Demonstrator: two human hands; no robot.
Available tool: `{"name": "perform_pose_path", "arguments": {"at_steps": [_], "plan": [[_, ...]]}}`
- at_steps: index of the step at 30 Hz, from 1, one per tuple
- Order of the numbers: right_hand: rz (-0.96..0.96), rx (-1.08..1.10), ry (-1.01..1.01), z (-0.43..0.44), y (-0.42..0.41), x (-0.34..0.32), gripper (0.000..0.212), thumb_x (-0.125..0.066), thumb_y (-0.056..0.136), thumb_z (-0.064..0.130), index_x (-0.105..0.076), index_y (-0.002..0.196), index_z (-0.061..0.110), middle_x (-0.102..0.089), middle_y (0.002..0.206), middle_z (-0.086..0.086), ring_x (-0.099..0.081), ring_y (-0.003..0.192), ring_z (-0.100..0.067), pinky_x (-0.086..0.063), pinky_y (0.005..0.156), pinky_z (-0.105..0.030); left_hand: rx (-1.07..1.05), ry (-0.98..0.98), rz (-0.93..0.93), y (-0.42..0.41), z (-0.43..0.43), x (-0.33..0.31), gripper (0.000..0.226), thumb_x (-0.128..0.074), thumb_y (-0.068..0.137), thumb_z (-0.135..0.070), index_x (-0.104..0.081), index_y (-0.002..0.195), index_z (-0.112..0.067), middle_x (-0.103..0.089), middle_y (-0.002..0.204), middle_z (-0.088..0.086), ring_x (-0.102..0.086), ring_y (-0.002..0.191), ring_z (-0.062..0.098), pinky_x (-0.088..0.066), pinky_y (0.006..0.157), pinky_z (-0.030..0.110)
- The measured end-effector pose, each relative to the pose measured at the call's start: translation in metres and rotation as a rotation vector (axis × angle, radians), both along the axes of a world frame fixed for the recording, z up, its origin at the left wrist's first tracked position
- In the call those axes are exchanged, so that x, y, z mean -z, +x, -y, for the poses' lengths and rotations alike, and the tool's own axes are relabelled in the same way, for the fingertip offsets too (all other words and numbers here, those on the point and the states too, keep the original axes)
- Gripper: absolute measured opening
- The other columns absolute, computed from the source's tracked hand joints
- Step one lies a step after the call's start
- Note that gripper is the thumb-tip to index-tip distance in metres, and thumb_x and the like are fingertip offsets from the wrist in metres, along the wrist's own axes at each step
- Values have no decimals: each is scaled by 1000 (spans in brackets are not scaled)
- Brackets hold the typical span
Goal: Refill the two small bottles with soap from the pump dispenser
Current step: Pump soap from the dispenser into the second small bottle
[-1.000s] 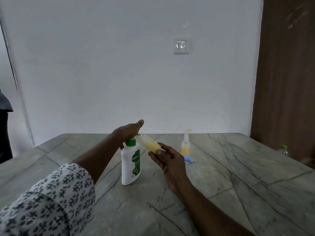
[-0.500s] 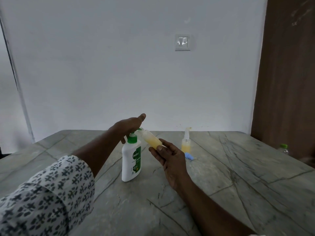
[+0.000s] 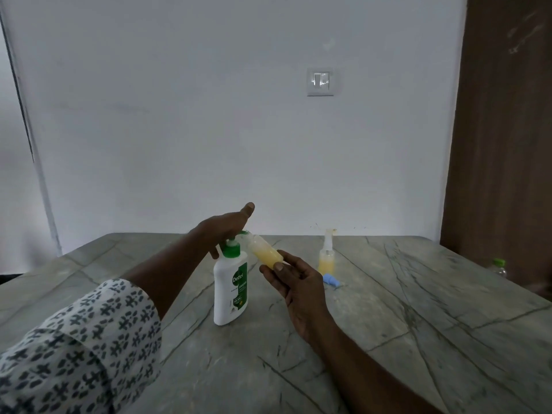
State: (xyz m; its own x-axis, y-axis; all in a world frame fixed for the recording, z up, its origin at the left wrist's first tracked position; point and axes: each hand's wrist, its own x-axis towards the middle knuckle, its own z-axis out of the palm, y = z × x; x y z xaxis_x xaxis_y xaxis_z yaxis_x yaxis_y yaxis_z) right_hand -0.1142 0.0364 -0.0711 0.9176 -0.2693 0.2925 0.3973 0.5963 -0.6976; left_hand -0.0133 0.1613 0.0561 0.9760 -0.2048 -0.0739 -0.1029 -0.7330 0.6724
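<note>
A white pump dispenser [image 3: 229, 289] with a green collar stands upright on the grey stone table [image 3: 388, 339]. My left hand [image 3: 222, 227] lies flat on its pump head, fingers straight. My right hand [image 3: 294, 280] grips a small clear bottle [image 3: 265, 251] partly filled with yellow soap. The bottle is tilted, its mouth at the pump's green nozzle. A second small bottle [image 3: 326, 259] with a white spray top stands further back to the right, also holding yellow soap. A blue cap [image 3: 331, 279] lies beside it on the table.
A clear bottle with a green cap [image 3: 498, 266] shows past the table's right edge. A white wall with a light switch [image 3: 320, 81] is behind the table. A brown wooden door [image 3: 504, 144] stands at the right.
The pump head has risen a little under my left hand, showing its white stem. Both hands and the small bottle stay in nearly the same place.
</note>
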Motion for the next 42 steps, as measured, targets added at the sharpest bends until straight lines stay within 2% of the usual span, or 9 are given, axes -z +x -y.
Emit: {"name": "perform_pose_path", "arguments": {"at_steps": [4,11,19,28,36,42], "plan": [[16,-4,14,1,0,-1,29,-59,89,-7,-63,117,1,-71,111,-22,-69,101,-38,-59,85,-36,-5,35,17,-2,2,-4,91,-16,86,-77,-35,144,-10,-49,134,21,-57,109,39,-48,94,55],[22,6,4,2,0,2,30,-58,90,-6,-62,119,0,-71,110,-21,-69,102,-38,-59,85,-36,-24,4,2,0,5,1,87,-20,87,-76,-35,144,-11,-46,141,18,-50,120,41,-46,95,56],[-6,25,-16,0,0,2,30,-58,90,-7,-63,118,1,-72,108,-21,-70,99,-37,-60,83,-35,-26,-34,-24,4,3,9,82,-23,90,-71,-33,145,-11,-45,141,19,-48,123,40,-43,95,55],[14,3,9,0,1,-1,29,-59,89,-6,-63,118,0,-73,105,-20,-70,100,-39,-59,85,-37,12,39,-8,-1,1,-5,91,-17,86,-77,-33,146,-11,-48,138,21,-55,114,41,-47,95,56],[0,10,7,0,1,-1,29,-59,90,-6,-63,118,0,-70,109,-23,-70,100,-38,-60,84,-36,1,18,9,3,2,-2,88,-19,87,-76,-33,145,-11,-52,132,22,-57,111,39,-50,92,55],[-2,4,18,2,2,2,30,-58,90,-7,-62,119,-1,-72,108,-21,-70,100,-39,-59,84,-36,-18,7,-16,6,6,5,78,-25,92,-68,-36,143,-10,-45,140,19,-49,121,40,-47,91,52]]}}
